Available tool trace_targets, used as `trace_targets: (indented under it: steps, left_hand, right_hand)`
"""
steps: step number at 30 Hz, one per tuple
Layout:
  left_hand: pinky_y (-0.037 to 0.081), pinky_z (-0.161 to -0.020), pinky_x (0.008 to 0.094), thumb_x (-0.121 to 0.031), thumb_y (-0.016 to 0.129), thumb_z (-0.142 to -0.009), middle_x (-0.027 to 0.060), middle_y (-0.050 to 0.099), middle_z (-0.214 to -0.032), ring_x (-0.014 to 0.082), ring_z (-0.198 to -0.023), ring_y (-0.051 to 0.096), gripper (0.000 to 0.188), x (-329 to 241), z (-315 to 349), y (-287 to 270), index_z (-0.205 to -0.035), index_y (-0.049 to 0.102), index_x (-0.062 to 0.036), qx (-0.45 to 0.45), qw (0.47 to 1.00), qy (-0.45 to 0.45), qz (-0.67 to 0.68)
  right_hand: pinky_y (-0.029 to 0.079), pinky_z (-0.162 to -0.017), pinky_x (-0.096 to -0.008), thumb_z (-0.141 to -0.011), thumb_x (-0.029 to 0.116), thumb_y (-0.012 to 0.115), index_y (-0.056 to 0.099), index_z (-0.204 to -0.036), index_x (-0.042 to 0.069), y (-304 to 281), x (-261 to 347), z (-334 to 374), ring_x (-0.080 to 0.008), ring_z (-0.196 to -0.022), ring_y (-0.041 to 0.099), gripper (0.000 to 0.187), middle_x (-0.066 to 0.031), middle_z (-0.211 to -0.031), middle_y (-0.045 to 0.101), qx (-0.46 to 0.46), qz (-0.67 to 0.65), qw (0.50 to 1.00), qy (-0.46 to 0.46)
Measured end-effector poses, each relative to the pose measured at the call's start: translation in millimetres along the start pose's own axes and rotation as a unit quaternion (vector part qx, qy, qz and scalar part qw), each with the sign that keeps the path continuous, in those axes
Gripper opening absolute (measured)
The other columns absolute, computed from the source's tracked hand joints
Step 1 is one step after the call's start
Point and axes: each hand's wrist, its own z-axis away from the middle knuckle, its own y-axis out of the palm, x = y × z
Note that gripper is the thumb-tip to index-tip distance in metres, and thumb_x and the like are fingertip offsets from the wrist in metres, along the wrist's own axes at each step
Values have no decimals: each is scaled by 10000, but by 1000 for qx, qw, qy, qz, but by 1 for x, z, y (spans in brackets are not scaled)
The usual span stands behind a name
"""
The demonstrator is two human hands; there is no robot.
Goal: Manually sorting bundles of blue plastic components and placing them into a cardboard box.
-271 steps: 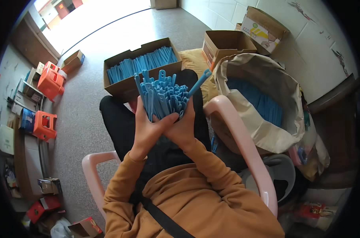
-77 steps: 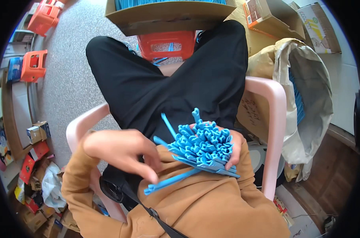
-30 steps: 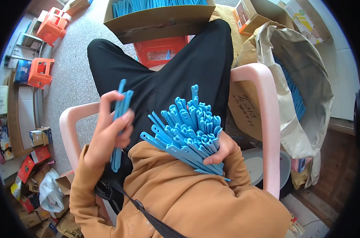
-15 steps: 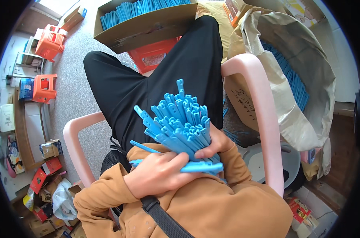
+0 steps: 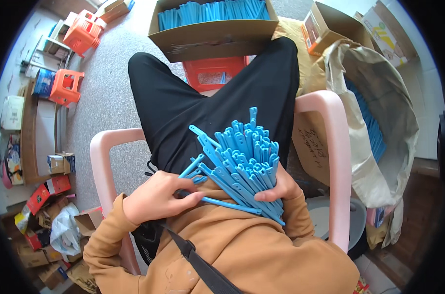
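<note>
Blue strips [image 5: 244, 159] stand clenched in the right hand [image 5: 283, 187] at four o'clock; at eight, the left hand [image 5: 159, 197] grasps a few. I judge this sorting; next calls for gentle separating.

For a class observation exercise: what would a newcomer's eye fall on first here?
Probably the thick, fanned bundle of bright blue plastic strips in the right hand, near the centre; the left hand holds a few loose blue strips beside it. Next, the brown cardboard box of similar strips, above a red plastic stool at the top, and the open beige sack at right.
</note>
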Motion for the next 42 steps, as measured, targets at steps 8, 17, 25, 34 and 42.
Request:
trace_targets:
  steps: [8, 17, 25, 34, 42]
  left_hand:
    - [451, -531, 384, -235, 649, -753, 125, 427, -780, 313, -568, 525, 241, -1, 2, 14, -912, 550, -83, -122, 970, 0, -211]
    - [372, -444, 231, -198, 640, -759, 58, 519, -658, 101, -467, 478, 637, 0, -7, 0, -1218, 216, -71, -18, 951, -128, 283]
    - [454, -579, 222, -334, 784, -637, 115, 550, -870, 125, -675, 565, 1015, -12, -20, 6, -1290, 119, 66, 62, 902, -220, 366]
    - [401, -914, 323, -222, 772, -674, 154, 411, -1152, 206, -1102, 444, 873, -7, -45, 27, -1233, 138, -3, -120, 922, 44, 367]
    - [394, -896, 305, -223, 788, -644, 111, 432, -1163, 168, -1077, 457, 847, 0, -35, -2, -1243, 233, 1, -254, 887, 145, 358]
  right_hand:
    - [200, -1015, -311, -568, 165, 771, 139, -1353, 35, 6, 9, -5, -199, -1200, 299, 1016, -115, -1279, 344, -3, 93, 995, 28]
    - [228, -1013, -319, -509, 121, 755, 187, -1324, 37, 19, 13, -14, -196, -1182, 342, 997, -99, -1241, 376, -21, 73, 997, 31]
    - [264, -1002, -328, -593, 128, 730, 213, -1311, 33, 29, 7, -17, -208, -1165, 374, 890, -115, -1231, 390, -79, 72, 994, -2]
    - [348, -935, -327, -681, 92, 678, 166, -1288, 24, 44, 11, -30, -204, -1104, 421, 798, -133, -1175, 393, -189, 85, 974, -93]
    - [416, -844, -301, -704, 100, 667, 205, -1217, 45, 77, 23, -75, -159, -1007, 464, 692, -99, -1082, 418, -187, 95, 954, -215]
